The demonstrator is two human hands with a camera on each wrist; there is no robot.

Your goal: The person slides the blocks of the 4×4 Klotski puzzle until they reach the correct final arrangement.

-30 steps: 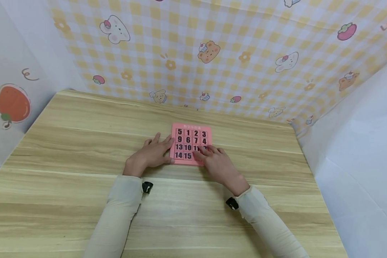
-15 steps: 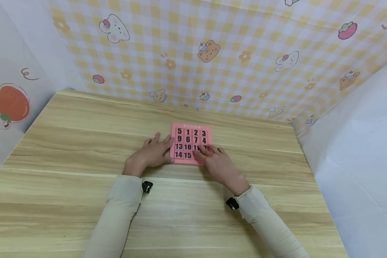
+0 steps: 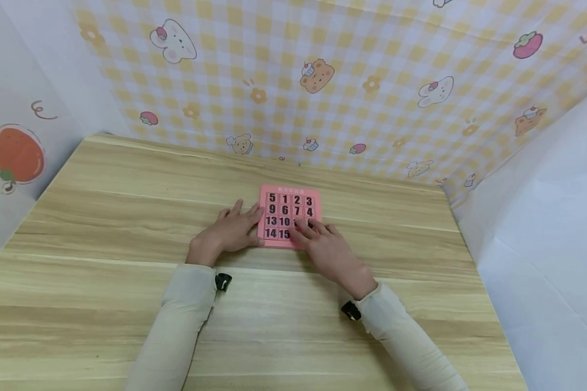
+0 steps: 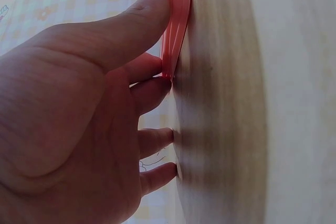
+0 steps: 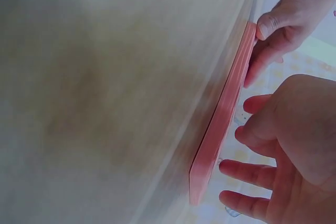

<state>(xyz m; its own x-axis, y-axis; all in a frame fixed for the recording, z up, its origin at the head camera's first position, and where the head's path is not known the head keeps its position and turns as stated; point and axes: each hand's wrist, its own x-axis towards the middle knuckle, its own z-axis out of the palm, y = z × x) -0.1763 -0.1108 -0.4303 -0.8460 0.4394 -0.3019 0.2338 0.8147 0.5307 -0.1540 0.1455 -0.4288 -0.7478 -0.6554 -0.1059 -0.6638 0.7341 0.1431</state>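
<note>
A pink number sliding puzzle (image 3: 285, 244) lies flat on the wooden table, with black numbers on its square tiles. My left hand (image 3: 225, 232) holds its left side, thumb at the near corner and a fingertip along the left edge. In the left wrist view, the thumb (image 4: 136, 24) presses the puzzle's pink side (image 4: 178, 14), while other fingers rest on the table. My right hand (image 3: 333, 254) reaches over the lower right of the board, its fingertips on the tiles. Those fingers hide the tiles in that corner. In the right wrist view the right fingers (image 5: 247, 174) are spread over the puzzle.
The wooden table (image 3: 127, 304) extends around the puzzle. Behind it hangs a yellow checked cloth (image 3: 279, 70) with cartoon prints. White walls (image 3: 543, 260) close in the left and right sides. A small black device (image 3: 351, 310) sits at each wrist.
My right hand has shifted slightly left across the board, and its fingertips now cover more of the 11 tile. My left hand stays at the puzzle's left edge.
</note>
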